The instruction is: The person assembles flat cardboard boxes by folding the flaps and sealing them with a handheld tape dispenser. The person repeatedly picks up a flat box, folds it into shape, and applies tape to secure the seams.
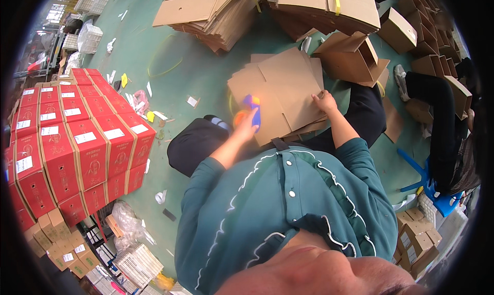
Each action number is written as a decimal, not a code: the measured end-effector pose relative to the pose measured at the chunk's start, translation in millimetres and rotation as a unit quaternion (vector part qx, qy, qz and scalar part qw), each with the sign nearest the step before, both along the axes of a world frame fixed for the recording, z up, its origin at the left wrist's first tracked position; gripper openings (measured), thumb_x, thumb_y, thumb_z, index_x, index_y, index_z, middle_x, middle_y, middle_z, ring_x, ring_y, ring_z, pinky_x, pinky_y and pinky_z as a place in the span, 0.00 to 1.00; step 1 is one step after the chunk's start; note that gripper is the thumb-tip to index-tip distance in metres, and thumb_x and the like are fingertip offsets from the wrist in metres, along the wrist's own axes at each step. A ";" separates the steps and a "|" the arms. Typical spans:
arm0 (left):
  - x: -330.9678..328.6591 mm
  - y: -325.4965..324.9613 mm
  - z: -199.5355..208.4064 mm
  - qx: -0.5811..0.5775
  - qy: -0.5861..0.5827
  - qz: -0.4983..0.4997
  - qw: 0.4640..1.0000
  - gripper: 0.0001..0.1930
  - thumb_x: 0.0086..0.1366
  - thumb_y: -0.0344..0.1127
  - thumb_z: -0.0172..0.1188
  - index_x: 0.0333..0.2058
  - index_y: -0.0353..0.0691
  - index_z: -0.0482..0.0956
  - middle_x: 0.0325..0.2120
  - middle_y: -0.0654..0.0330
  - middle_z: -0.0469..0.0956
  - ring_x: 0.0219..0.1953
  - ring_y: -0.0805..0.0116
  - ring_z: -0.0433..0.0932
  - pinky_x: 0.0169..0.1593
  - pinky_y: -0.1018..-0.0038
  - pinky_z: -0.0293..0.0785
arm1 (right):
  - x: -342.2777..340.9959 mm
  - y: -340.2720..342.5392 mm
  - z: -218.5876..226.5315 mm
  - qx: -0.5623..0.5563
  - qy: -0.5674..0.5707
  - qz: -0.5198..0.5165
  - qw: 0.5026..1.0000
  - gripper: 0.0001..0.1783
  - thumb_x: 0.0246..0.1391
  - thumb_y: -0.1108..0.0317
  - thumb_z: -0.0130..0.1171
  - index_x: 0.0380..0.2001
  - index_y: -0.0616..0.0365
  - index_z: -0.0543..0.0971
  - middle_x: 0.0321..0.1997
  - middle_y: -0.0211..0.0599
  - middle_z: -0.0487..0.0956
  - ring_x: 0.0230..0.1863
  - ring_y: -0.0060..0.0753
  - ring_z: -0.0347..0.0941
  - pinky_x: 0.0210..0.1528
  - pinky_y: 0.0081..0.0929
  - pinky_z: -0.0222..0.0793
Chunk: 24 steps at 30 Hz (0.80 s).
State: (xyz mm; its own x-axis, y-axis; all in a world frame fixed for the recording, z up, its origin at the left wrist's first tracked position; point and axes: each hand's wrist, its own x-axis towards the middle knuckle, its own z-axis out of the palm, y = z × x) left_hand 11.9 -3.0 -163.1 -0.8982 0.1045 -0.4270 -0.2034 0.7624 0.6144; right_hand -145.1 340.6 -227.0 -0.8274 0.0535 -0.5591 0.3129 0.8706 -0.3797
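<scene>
My left hand [246,124] is closed around a blue and orange tape dispenser [252,103], partly smeared by motion. It is over the left edge of a flat, folded cardboard box [280,92] that lies across my lap. On the box's right edge, my right hand [325,102] grips the cardboard with thumb and fingers. More flat cardboard shows beneath and behind this sheet. An opened carton [346,58] stands just beyond my right hand.
Strapped stacks of flat cardboard [216,17] lie ahead. Red cartons [82,135] are piled at the left. At the right, another person's leg [432,97] is beside a blue stool [424,179] and brown boxes [399,30]. Scraps litter the green floor [159,84].
</scene>
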 end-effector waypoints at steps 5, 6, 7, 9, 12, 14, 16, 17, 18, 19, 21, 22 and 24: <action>6.5 7.3 -11.8 0.014 -0.059 -0.029 0.998 0.36 0.60 0.27 0.59 0.67 0.53 0.60 0.47 0.36 0.70 0.54 0.39 0.70 0.59 0.55 0.66 | 4.6 -11.2 57.9 0.045 0.018 -0.003 0.999 0.39 0.52 0.34 0.58 0.52 0.58 0.75 0.57 0.48 0.75 0.59 0.50 0.71 0.56 0.43 0.68; 4.6 6.2 -12.5 0.027 -0.043 -0.034 0.998 0.35 0.60 0.27 0.59 0.66 0.52 0.62 0.48 0.36 0.70 0.54 0.40 0.70 0.59 0.56 0.67 | 4.2 -12.4 65.3 0.049 0.032 -0.006 0.998 0.37 0.52 0.34 0.58 0.50 0.58 0.76 0.55 0.49 0.76 0.58 0.51 0.72 0.55 0.43 0.69; 3.5 5.2 -13.2 0.040 -0.028 -0.038 0.998 0.34 0.59 0.26 0.59 0.66 0.52 0.63 0.48 0.36 0.70 0.54 0.40 0.70 0.58 0.57 0.67 | 1.2 -13.4 62.5 0.023 0.066 -0.022 0.997 0.36 0.52 0.35 0.58 0.46 0.59 0.77 0.52 0.49 0.77 0.55 0.51 0.73 0.53 0.43 0.69; -1.7 3.4 -14.7 0.054 0.009 -0.054 0.997 0.33 0.59 0.25 0.57 0.64 0.50 0.66 0.47 0.38 0.71 0.52 0.42 0.72 0.57 0.58 0.68 | -8.7 -18.3 51.0 -0.030 0.134 -0.053 0.989 0.34 0.52 0.35 0.59 0.39 0.60 0.79 0.44 0.51 0.80 0.49 0.52 0.76 0.49 0.43 0.71; -10.9 0.5 -13.0 0.095 0.039 0.002 0.995 0.26 0.60 0.25 0.56 0.57 0.53 0.75 0.41 0.46 0.72 0.45 0.50 0.74 0.51 0.63 0.71 | -35.7 -23.5 35.7 -0.160 0.155 -0.061 0.973 0.29 0.57 0.41 0.60 0.26 0.62 0.75 0.22 0.40 0.77 0.27 0.38 0.74 0.33 0.36 0.70; -7.1 -8.7 -6.4 0.123 0.061 0.080 0.987 0.22 0.61 0.26 0.54 0.52 0.53 0.80 0.38 0.51 0.73 0.42 0.56 0.76 0.48 0.66 0.72 | -36.8 -23.9 42.1 -0.195 0.206 -0.025 0.959 0.27 0.60 0.44 0.59 0.26 0.62 0.74 0.20 0.38 0.74 0.25 0.32 0.71 0.31 0.33 0.68; -17.1 -17.8 35.7 0.157 0.100 0.155 0.970 0.18 0.62 0.26 0.53 0.48 0.49 0.83 0.37 0.54 0.75 0.42 0.60 0.76 0.47 0.68 0.73 | -35.9 -13.6 54.7 -0.234 0.248 -0.026 0.940 0.25 0.63 0.47 0.57 0.26 0.61 0.74 0.18 0.34 0.71 0.22 0.25 0.65 0.28 0.29 0.65; -12.6 -25.2 57.3 0.188 0.152 0.218 0.946 0.15 0.64 0.27 0.50 0.43 0.44 0.85 0.38 0.56 0.78 0.42 0.65 0.78 0.47 0.72 0.72 | -30.9 -15.0 72.0 -0.256 0.257 -0.035 0.931 0.25 0.62 0.49 0.59 0.25 0.62 0.72 0.19 0.35 0.70 0.23 0.26 0.63 0.28 0.28 0.64; -11.1 -30.1 76.8 0.181 0.201 0.262 0.926 0.17 0.63 0.25 0.47 0.44 0.39 0.85 0.34 0.61 0.77 0.33 0.75 0.72 0.39 0.78 0.68 | -29.3 -11.1 76.3 -0.309 0.303 -0.038 0.901 0.24 0.63 0.50 0.58 0.25 0.60 0.71 0.19 0.30 0.68 0.23 0.23 0.61 0.27 0.26 0.61; -6.9 -33.6 92.8 0.184 0.283 0.292 0.895 0.17 0.63 0.24 0.47 0.43 0.39 0.85 0.36 0.62 0.77 0.31 0.77 0.69 0.36 0.79 0.66 | -27.4 -10.5 82.5 -0.363 0.343 -0.038 0.866 0.22 0.64 0.52 0.58 0.25 0.59 0.70 0.19 0.25 0.65 0.23 0.19 0.59 0.26 0.24 0.59; -3.8 -41.9 114.0 0.139 0.351 0.344 0.860 0.15 0.65 0.25 0.51 0.45 0.39 0.84 0.47 0.53 0.76 0.49 0.64 0.77 0.53 0.73 0.71 | -10.9 -6.2 100.8 -0.443 0.387 -0.062 0.806 0.19 0.65 0.56 0.58 0.25 0.56 0.68 0.20 0.18 0.61 0.23 0.16 0.55 0.25 0.21 0.55; -6.6 -46.3 118.4 0.126 0.365 0.369 0.846 0.14 0.66 0.26 0.52 0.46 0.39 0.84 0.49 0.53 0.75 0.49 0.64 0.77 0.54 0.73 0.71 | -2.0 7.3 105.8 -0.460 0.316 -0.058 0.828 0.24 0.63 0.43 0.56 0.34 0.55 0.74 0.27 0.22 0.71 0.31 0.19 0.66 0.36 0.18 0.63; -17.0 -59.2 121.0 0.141 0.370 0.416 0.819 0.13 0.67 0.30 0.55 0.47 0.39 0.83 0.49 0.54 0.74 0.51 0.63 0.76 0.55 0.72 0.71 | 5.9 5.5 118.5 -0.554 0.284 -0.020 0.782 0.35 0.57 0.31 0.50 0.44 0.55 0.74 0.40 0.28 0.75 0.44 0.24 0.70 0.50 0.25 0.62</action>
